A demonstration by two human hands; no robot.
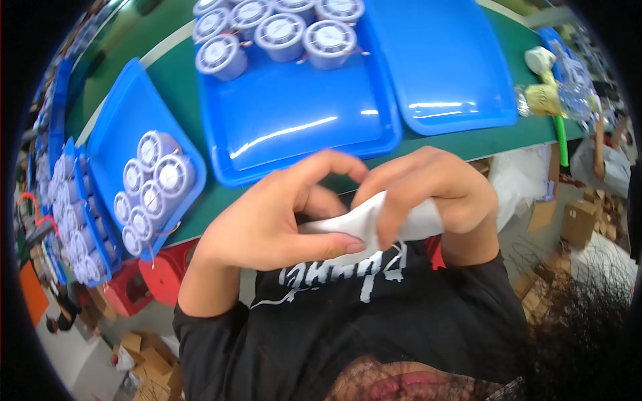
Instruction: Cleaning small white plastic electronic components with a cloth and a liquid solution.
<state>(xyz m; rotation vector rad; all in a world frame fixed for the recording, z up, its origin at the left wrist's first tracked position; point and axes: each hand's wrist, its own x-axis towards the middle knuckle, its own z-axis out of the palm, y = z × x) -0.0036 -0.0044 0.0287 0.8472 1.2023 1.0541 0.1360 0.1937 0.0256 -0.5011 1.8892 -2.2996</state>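
Note:
In front of my chest, my left hand (267, 217) and my right hand (438, 187) meet around a soft white cloth-like piece (420, 222). Its left part is pinched between the left thumb and curled fingers. The right fingers bend over its middle, and its right end comes out below that palm. Whether it is cloth or paper, and whether anything sits inside it, I cannot tell. Just beyond the hands lies a blue tray (294, 134), with several white round capped units (281, 35) with short wires grouped at its far end.
Another blue tray (455, 67) stands at the right on the green table (428, 144). A tilted blue tray (124, 110) at the left holds several white units (175, 175). Further right are a clear plastic bottle (574, 100) and a green tube (560, 142). Red stools (167, 274) stand below the table edge.

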